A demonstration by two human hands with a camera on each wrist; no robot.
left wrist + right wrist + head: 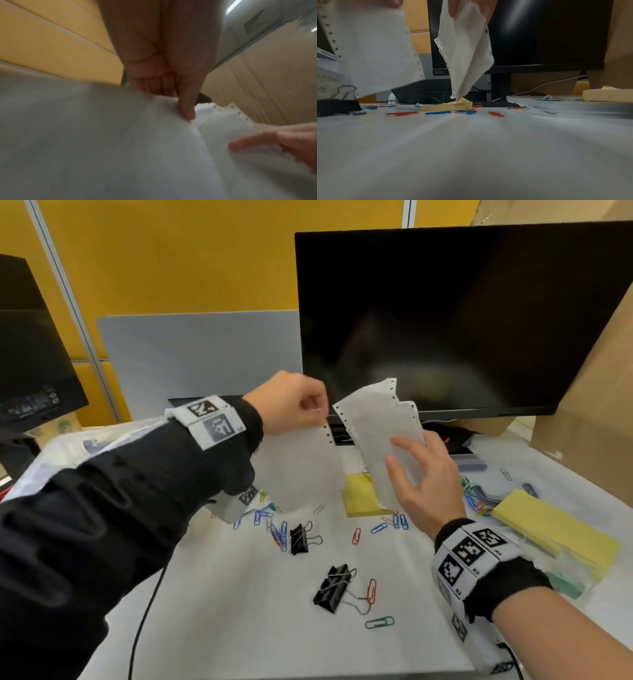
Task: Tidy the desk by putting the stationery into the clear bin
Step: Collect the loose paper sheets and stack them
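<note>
White perforated paper is hanging in both grips above the table (pixel 239 594), the left hand (pixel 291 402) pinching one sheet (pixel 301 474) and the right hand (pixel 423 484) clasping a crumpled wad (pixel 373 422), whose trailing corner is risking dragging the yellow sticky pad (pixel 359 494) and paper clips (pixel 394 523) astray.

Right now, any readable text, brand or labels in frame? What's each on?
"ThinkVision": lower left bezel of the monitor, right wrist view.
"R2", "R3": tiny print beside the square markers on the right wristband, barely legible.
Left wristband: markers only, small print too blurred.
Second monitor at left: faint on-screen icons, unreadable.
</note>
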